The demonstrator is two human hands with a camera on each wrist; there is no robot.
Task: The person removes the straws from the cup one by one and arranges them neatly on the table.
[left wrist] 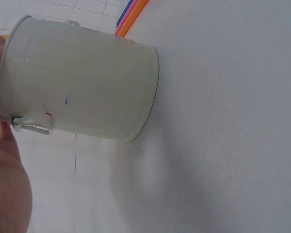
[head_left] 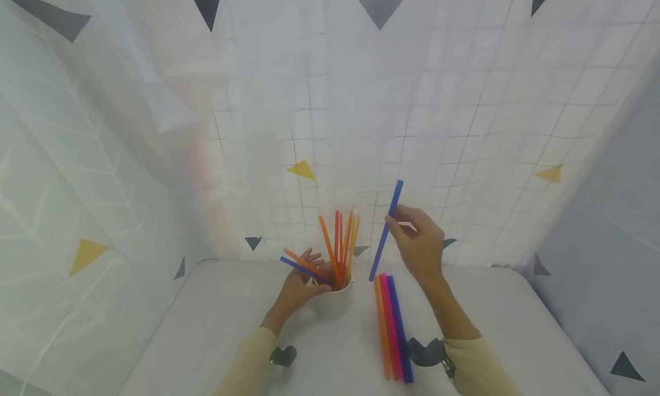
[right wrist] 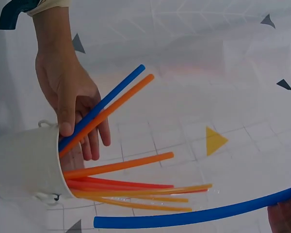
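In the head view my right hand (head_left: pixel 419 242) pinches a blue straw (head_left: pixel 385 232) between thumb and fingertips, raised and slanting. That same blue straw (right wrist: pixel 194 216) crosses the lower part of the right wrist view. My left hand (head_left: pixel 299 284) is at the rim of a small white bucket (left wrist: pixel 77 77), thumb at the rim and the other fingers extended behind the straws. Several orange, red and yellow straws (right wrist: pixel 126 167) stand in the bucket. A blue straw (right wrist: pixel 106 102) and an orange straw (right wrist: pixel 119 104) lean out beside the left hand.
A row of orange, pink and blue straws (head_left: pixel 393 327) lies on the white table (head_left: pixel 464 304), to the right of the bucket. A pale curtain (head_left: pixel 340 98) with grid lines and triangles hangs behind the table. Dark bands (head_left: pixel 425 353) sit at the wrists.
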